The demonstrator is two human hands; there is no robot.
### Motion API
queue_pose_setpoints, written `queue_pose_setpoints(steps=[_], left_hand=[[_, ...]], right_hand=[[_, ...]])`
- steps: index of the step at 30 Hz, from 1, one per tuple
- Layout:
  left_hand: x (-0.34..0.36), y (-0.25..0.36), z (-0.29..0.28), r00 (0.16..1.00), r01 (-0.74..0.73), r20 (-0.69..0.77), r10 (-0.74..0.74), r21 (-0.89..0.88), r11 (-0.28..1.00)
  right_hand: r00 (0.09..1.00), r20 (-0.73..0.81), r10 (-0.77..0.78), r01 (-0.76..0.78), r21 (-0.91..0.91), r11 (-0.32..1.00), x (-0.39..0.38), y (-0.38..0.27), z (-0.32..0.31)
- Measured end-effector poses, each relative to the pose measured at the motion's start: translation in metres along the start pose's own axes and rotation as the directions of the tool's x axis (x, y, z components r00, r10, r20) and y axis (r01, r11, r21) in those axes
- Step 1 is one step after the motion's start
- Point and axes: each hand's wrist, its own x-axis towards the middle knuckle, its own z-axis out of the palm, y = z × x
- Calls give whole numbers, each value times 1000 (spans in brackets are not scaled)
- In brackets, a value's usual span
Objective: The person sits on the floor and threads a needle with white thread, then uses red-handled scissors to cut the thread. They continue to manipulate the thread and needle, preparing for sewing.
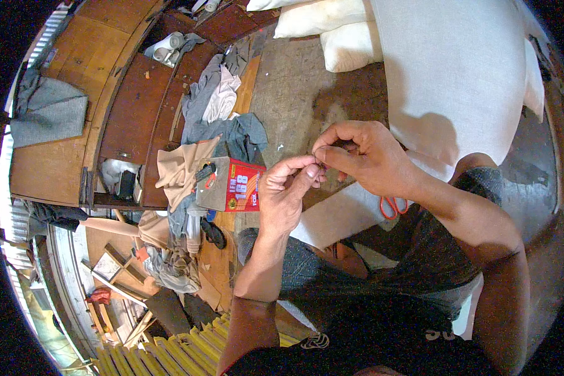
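Your left hand (pixel 281 199) and right hand (pixel 371 160) narrowly pinch a thin item (pixel 315 157), kind unclear. Fine fingertip work seems underway; the next move likely needs steadiness

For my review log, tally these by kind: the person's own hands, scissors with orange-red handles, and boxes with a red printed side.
Hands: 2 (left hand, right hand)
Orange-red-handled scissors: 1
Red-sided box: 1
Total: 4
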Motion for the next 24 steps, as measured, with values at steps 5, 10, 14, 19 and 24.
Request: queue_pose_setpoints(steps=[5,10,14,19,24], left_hand=[[0,-3,-2,1000,-4,8,4,1,1000],[0,-1,-2,1000,-3,18,2,32,999],[0,-1,-3,1000,-5,27,4,38,999],[0,-2,-3,1000,-11,19,10,42,999],[1,-1,-3,1000,-7,16,6,64,998]], right_hand=[[1000,8,-10,10,14,1000,0,1,-1],[1000,2,-6,6,-1,1000,-1,0,0],[999,29,20,-20,-22,1000,-2,-5,-2],[1000,9,-20,20,-55,998,-2,-1,-1],[998,-1,-55,54,-137,989,-2,-5,-2]])
